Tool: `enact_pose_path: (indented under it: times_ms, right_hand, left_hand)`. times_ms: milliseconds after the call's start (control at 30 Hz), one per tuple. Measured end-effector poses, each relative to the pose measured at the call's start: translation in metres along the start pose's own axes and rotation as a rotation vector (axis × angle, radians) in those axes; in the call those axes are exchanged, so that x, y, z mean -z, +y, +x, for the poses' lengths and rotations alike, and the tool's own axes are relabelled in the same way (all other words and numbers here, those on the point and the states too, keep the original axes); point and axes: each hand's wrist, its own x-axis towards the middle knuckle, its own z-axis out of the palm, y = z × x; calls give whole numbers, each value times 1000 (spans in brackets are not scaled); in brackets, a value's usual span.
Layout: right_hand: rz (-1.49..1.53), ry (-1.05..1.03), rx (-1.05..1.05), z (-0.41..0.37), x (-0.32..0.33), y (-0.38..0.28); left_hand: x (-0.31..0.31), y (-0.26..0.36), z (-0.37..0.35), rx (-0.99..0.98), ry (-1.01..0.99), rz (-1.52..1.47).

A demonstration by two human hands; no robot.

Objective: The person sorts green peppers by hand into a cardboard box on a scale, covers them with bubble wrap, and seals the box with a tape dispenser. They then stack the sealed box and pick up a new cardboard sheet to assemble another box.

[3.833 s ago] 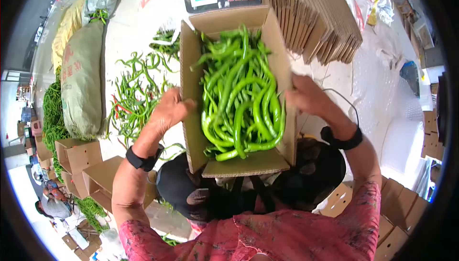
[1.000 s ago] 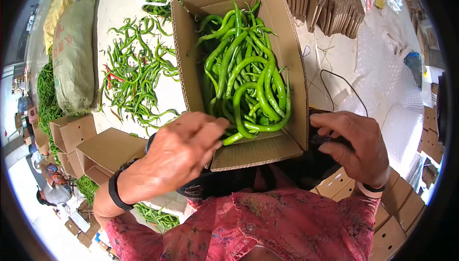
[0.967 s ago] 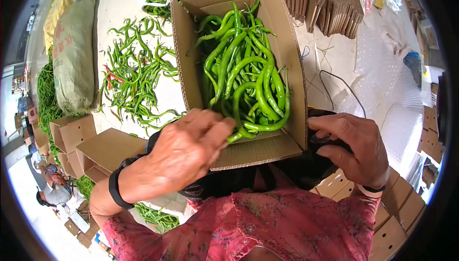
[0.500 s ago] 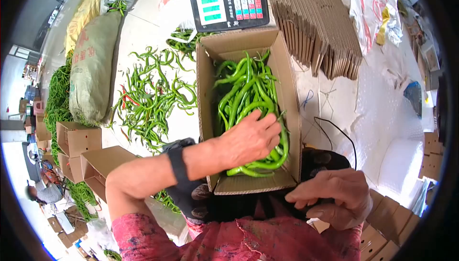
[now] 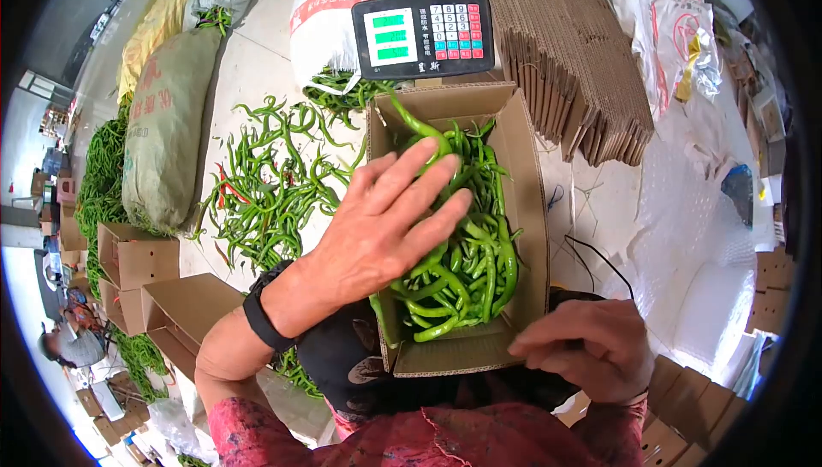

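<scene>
My left hand [image 5: 385, 219] is over the cardboard box [image 5: 524, 167], its fingers spread along the top of a bunch of long green chili peppers [image 5: 419, 124]. One pepper sticks out past the fingertips, and another hangs below the palm across the box's left wall; the thumb is hidden. More green chili peppers [image 5: 479, 274] lie loosely piled inside the box. Close to the near right corner of the box, my right hand [image 5: 591, 347] is empty, fingers loosely bent and slightly blurred.
A digital scale display [image 5: 423, 36] stands behind the box. Loose peppers [image 5: 274, 184] cover the floor at left, beside a full green sack [image 5: 167, 124]. Flattened cartons [image 5: 565, 47] are stacked at right, near a black cable [image 5: 604, 263]. Open boxes [image 5: 193, 309] stand at lower left.
My left hand has moved up and left from the pile, with long peppers now under its fingers. The pile in the box looks lower. My right hand stays near the corner.
</scene>
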Motion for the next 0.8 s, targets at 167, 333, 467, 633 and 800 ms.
enact_pose_path:
  times_ms: [167,333,467,633,800]
  right_hand:
    - [167,205,106,-6,-6,-1]
    - [208,226,28,2,-12,2]
    - [196,223,31,3,-12,7]
    - [171,194,-7,8,-5,7]
    - [145,186,-15,10,-7,11]
  left_hand:
    - [10,11,-19,175,262,-351]
    - [9,18,-43,637,228,-1015]
    - [22,14,-64,1017,394,-1174]
    - [-3,-7,-103,1233,657,-1193]
    - [-55,-31,-169,1467,656,-1298]
